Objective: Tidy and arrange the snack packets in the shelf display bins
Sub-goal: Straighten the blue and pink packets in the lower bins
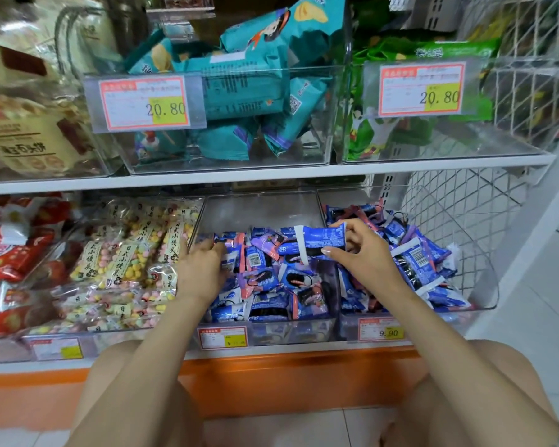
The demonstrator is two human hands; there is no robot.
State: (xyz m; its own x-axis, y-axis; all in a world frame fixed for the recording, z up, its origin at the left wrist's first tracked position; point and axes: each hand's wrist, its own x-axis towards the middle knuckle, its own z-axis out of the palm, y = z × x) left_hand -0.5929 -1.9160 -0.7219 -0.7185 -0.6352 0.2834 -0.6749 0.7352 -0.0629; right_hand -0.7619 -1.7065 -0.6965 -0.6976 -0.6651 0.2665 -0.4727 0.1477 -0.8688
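the right hand (365, 253) pinches a small blue foil snack packet (320, 241) above the clear plastic bin (262, 204) of like packets on the lower shelf (304, 351); the left hand (204, 269) lies among them, fingers seemingly curled, grip unclear.

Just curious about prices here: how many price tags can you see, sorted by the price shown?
20.80 tags: 2
9.90 tag: 1
Unreadable tags: 2
Total: 5
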